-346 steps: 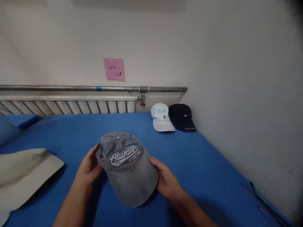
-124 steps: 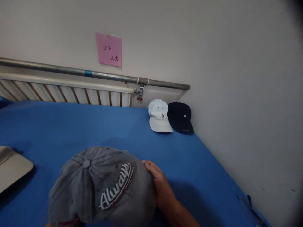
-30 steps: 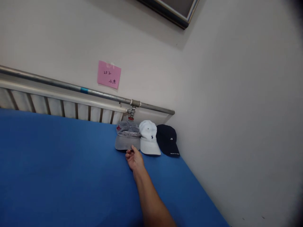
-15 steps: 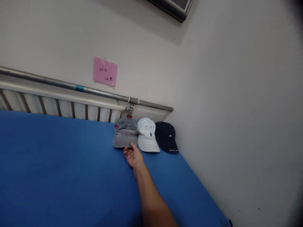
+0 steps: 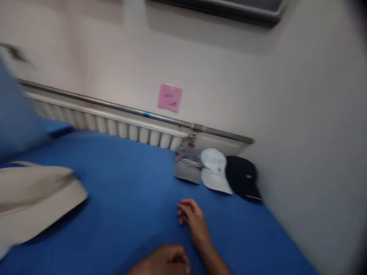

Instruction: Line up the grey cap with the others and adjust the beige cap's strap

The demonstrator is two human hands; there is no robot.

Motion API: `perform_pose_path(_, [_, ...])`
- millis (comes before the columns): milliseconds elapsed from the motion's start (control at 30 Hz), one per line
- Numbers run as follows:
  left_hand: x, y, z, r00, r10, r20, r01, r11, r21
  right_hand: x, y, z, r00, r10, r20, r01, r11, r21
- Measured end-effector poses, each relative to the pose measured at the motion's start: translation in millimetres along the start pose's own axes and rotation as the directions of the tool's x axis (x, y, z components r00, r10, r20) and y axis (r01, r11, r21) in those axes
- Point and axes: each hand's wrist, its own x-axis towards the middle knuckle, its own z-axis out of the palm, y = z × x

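Three caps stand side by side on the blue surface (image 5: 129,183), brims towards me: a grey cap (image 5: 187,168), a white cap (image 5: 215,172) and a black cap (image 5: 242,177). My right hand (image 5: 193,219) is just in front of the grey and white caps, apart from both. Its fingers are loosely bent with nothing in them. At the bottom edge my left hand (image 5: 170,259) is partly in view and blurred, its fingers curled in and nothing visible in them. A large beige cloth item (image 5: 40,202) with a brim-like edge lies at the left, cut off by the frame.
Behind the surface run a white radiator (image 5: 123,128) and a metal pipe (image 5: 109,105). A pink note (image 5: 170,98) is stuck on the wall, below a dark frame (image 5: 243,11). A blurred blue shape (image 5: 17,114) rises at the far left. The right wall borders the surface.
My right hand has left the grey cap's brim and drawn back towards me. My left hand has come into view. The view has swung left, bringing in the beige cloth item.
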Motion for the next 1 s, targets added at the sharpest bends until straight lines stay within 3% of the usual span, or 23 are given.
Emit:
perform_pose_path(67, [1,15,-11.0,1.0,-0.001,-0.01,0.0,0.989,-0.151,-16,6,1,0.997,-0.037,0.068,0.048,0.986,-0.157])
perform_pose_path(167, [1,35,-36.2,0.968,-0.028,-0.25,-0.048,0.955,-0.292,-23,18,2,0.991,-0.054,0.121,0.094,0.927,-0.363])
perform_pose_path(300, [-8,48,-71.3,0.821,-0.023,-0.57,-0.275,0.86,-0.43,-23,25,5,0.99,-0.061,0.126,0.11,0.895,-0.433])
perform_pose_path(433, [-16,45,-104.8,0.671,-0.125,-0.731,-0.465,0.696,-0.547,-28,15,10,0.988,-0.062,0.143,0.122,0.876,-0.467])
perform_pose_path(567, [-27,36,-131.7,0.513,-0.267,-0.816,-0.635,0.522,-0.57,-34,9,13,0.986,-0.051,0.156,0.12,0.874,-0.47])
perform_pose_path(667, [-42,28,-142.7,0.427,-0.317,-0.847,-0.733,0.427,-0.53,-34,9,13,0.984,-0.039,0.175,0.119,0.873,-0.472])
perform_pose_path(833, [-68,18,-149.0,0.346,-0.351,-0.87,-0.815,0.348,-0.464,-33,7,14,0.976,-0.029,0.216,0.13,0.873,-0.471])
perform_pose_path(1000, [-84,12,-156.9,0.283,-0.358,-0.89,-0.851,0.335,-0.405,-33,7,12,0.968,-0.024,0.249,0.134,0.889,-0.437])
